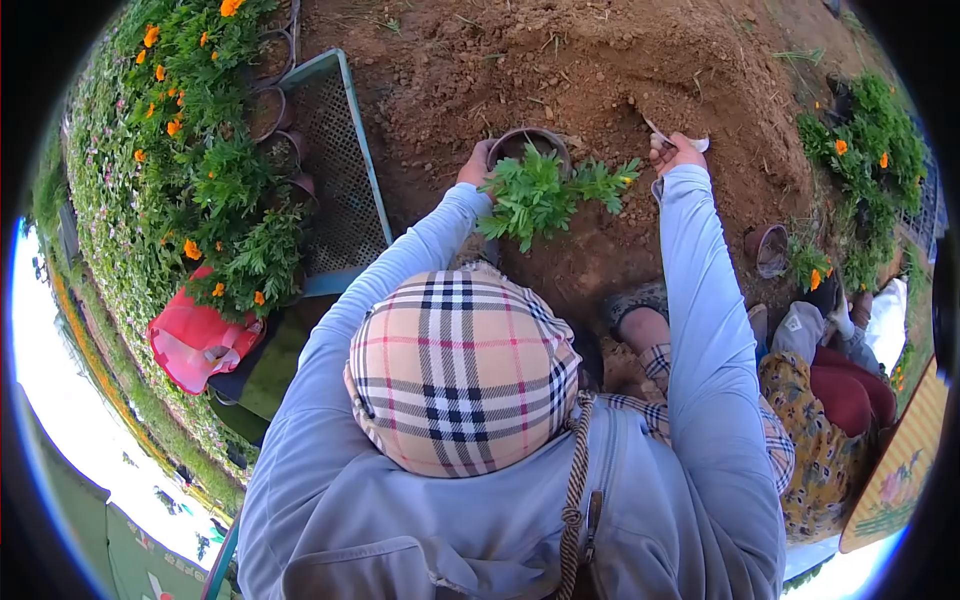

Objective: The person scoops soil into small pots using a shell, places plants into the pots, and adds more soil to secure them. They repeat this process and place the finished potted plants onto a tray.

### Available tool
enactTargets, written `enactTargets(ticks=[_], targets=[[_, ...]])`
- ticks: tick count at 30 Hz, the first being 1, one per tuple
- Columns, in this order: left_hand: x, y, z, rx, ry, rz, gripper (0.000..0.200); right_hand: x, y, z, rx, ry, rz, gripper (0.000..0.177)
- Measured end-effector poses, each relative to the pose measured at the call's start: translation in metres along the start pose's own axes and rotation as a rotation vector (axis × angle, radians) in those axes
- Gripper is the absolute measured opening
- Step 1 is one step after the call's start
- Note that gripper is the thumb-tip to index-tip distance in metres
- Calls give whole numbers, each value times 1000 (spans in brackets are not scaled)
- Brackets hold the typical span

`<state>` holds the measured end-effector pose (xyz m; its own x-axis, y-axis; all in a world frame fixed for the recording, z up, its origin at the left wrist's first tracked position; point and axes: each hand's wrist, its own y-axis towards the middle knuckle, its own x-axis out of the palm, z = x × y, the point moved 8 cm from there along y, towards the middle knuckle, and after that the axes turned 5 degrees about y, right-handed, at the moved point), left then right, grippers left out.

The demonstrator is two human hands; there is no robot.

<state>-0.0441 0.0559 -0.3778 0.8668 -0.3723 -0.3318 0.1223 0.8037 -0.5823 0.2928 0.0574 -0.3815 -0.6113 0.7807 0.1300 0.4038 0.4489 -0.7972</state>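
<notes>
At the centre, my left hand grips the left side of the rim of a brown round pot. A leafy green plant leans out of the pot toward me, and one stem with a small yellow bud reaches to the right. Right of the pot, my right hand is closed around a small pale tool whose thin end points up and left over the soil. The two hands are well apart, and the tool does not touch the pot.
Brown soil lies ahead. A blue-edged crate stands left, beside potted orange flowers. An empty-looking pot lies tilted at the right, near more flowers. Other people crouch at the right, and a red-hatted person is at the left.
</notes>
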Motion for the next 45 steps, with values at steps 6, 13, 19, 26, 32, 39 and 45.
enactTargets(ticks=[6, 13, 19, 26, 32, 39, 45], targets=[[12, 11, -15, 68, -295, -24, 64, 11, -48, 28, 103, -134, -310, 15], [4, 2, 4, 86, -40, 40, 64, 74, -104, 41, -786, -969, -584, 17], [1, -2, -14, -244, -650, -78, 51, 54, -131, 11, -441, -472, -385, 22], [11, -10, -32, -334, -844, -179, 40, -89, -62, 61, 229, -19, 142, 21], [23, -7, -30, -355, -876, -215, 31, -107, -16, 14, 49, 123, 172, 21], [28, -1, -9, -437, -724, -228, 24, -27, -86, 26, 55, -163, -163, 23], [8, 4, -14, -170, -510, -22, 31, 92, -182, 9, -590, -647, -521, 21]])
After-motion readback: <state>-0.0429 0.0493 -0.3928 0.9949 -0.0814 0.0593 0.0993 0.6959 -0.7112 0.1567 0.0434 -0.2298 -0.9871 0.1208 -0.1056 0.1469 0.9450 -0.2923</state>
